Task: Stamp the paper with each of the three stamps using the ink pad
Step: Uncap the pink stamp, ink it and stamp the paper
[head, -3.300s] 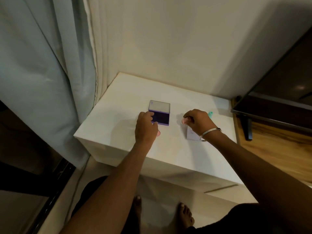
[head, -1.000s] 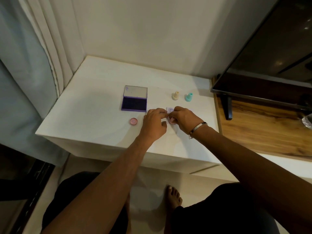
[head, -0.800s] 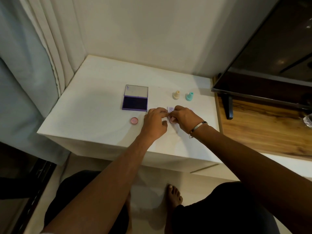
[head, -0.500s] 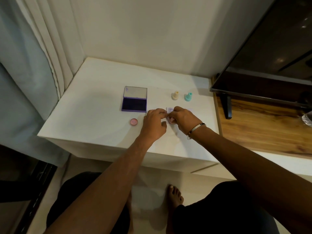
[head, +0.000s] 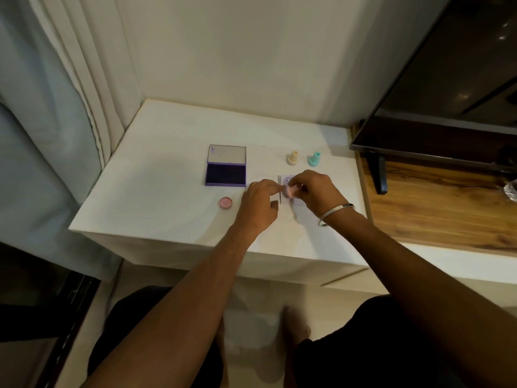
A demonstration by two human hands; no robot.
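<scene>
Pinching a small pink stamp (head: pixel 289 191), the right hand (head: pixel 314 193) is seen curled over a white slip of paper (head: pixel 285 182) on a smooth white table (head: pixel 156 197), the rounded stamp tilted just above the sheet. A faint circular purple mark is visible on the paper just beyond the grip. The left hand (head: pixel 258 204) is held beside the stamp, its forefinger stretched toward the pink body and the paper's left edge; whether the stamp is actually touched cannot be told. A plain metal bangle (head: pixel 335 212) is worn on the right wrist. Left of the grip and slightly beyond it, a rectangular purple ink pad (head: pixel 226 175) lies open, its dark inked bed flat and its glossy lid folded back. A round pink cap (head: pixel 225 202) lies left of the left hand, apart from it. Beyond the grip, a cream stamp (head: pixel 291 158) and a teal stamp (head: pixel 314 159), both bell-shaped with narrow necks, stand upright side by side.
</scene>
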